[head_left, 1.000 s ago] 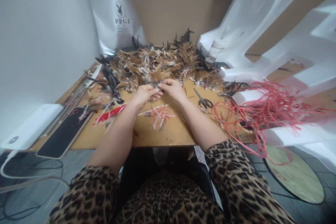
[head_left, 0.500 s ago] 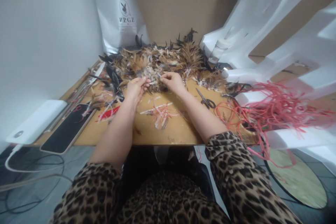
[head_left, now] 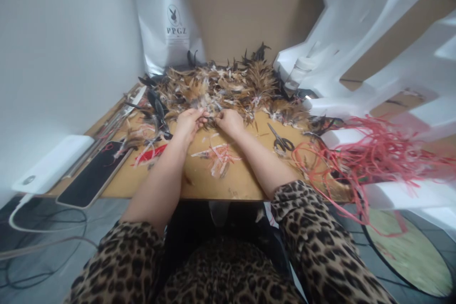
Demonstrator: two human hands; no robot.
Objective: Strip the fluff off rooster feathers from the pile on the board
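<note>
A small bunch of brown feathers [head_left: 196,93] with pale, fluffy bases stands up from the fingertips of my left hand [head_left: 189,123], which is closed on it. Close by on the right, my right hand [head_left: 230,122] is pinched, its fingertips nearly meeting those of my left hand. Whatever it holds is too small to make out. Just beyond both hands spreads a large pile of brown feathers [head_left: 231,83], with darker tips sticking up at the back. Red and white strip scraps [head_left: 220,154] lie on the wooden table [head_left: 210,187] between my forearms.
Black-handled scissors [head_left: 281,140] lie right of my right forearm. A tangle of red strips [head_left: 384,152] hangs over the table's right side, near white foam pieces [head_left: 342,135]. At left are a phone [head_left: 94,173] and a white power bank [head_left: 53,164]. A white bag [head_left: 174,52] stands behind.
My right hand has come slightly left and down, its fingers closer to my left hand. The bunch of feathers now shows more upright above my left fingers. The whole view has shifted a little.
</note>
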